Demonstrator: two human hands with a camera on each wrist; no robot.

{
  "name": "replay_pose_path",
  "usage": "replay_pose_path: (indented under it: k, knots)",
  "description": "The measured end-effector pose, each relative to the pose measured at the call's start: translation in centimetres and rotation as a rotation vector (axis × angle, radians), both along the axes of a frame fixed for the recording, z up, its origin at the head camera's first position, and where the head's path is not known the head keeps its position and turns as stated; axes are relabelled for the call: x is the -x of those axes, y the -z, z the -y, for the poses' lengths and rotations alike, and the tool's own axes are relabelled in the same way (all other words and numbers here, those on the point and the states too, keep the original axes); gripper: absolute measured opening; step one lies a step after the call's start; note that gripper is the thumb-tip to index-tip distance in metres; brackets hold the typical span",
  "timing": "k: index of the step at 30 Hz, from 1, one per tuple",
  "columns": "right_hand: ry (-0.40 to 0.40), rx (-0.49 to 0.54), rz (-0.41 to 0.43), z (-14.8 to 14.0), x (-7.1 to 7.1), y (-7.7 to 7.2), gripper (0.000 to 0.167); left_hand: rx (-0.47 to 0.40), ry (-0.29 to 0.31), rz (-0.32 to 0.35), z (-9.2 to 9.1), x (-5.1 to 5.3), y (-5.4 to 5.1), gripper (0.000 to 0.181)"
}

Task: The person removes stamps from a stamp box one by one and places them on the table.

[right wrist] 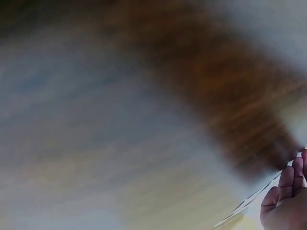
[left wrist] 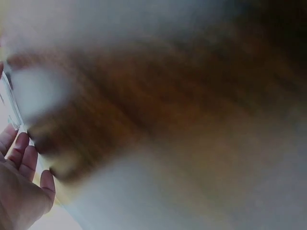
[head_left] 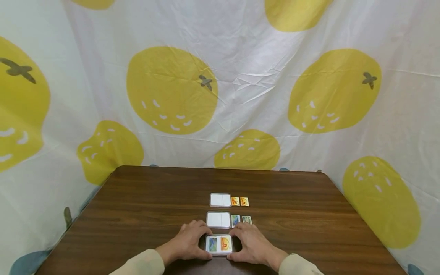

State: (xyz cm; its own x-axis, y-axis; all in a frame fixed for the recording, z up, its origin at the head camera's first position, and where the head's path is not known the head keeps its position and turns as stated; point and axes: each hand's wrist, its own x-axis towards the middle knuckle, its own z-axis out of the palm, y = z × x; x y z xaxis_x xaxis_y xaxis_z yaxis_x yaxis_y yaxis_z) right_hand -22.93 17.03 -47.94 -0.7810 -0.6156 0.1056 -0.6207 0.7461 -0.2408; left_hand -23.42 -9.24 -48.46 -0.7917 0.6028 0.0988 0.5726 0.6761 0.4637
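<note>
A flat clear case with a white insert lies near the table's front edge. Inside it are a blue-green stamp-like picture on the left and an orange one on the right. My left hand grips the case's left side, its thumb at the near corner and fingers at the far corner. On the opposite side, my right hand holds the case in the same way. In the left wrist view a clear edge shows beside the fingers. Most of both wrist views is blurred.
Behind the held case lies a second case with a blank white insert, with two bluish-green stamp-like pieces to its right. Farther back, another blank case has two orange pieces beside it. A fruit-patterned cloth hangs behind the brown table.
</note>
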Motion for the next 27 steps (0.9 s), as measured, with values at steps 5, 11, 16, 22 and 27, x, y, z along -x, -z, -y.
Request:
replay_pose_path:
  k: [5, 11, 16, 22, 27]
  knots:
    - [0.006, -0.004, 0.012, -0.01, 0.01, -0.07, 0.064, 0.0, -0.017, 0.013, -0.33, -0.23, 0.07, 0.07]
    - [0.015, 0.011, 0.033, -0.04, 0.12, -0.02, 0.062, -0.024, -0.011, 0.012, -0.47, -0.32, 0.09, 0.06]
    - [0.021, 0.038, 0.07, -0.05, 0.21, 0.0, 0.062, -0.046, 0.007, 0.053, -0.46, -0.04, -0.06, 0.056]
    - [0.016, 0.044, 0.052, -0.02, 0.27, 0.09, 0.058, -0.099, 0.012, 0.114, -0.45, 0.17, -0.31, 0.048]
    - [0.019, 0.038, 0.041, -0.1, 0.37, 0.25, 0.059, -0.115, 0.004, 0.107, -0.42, 0.06, -0.33, 0.049]
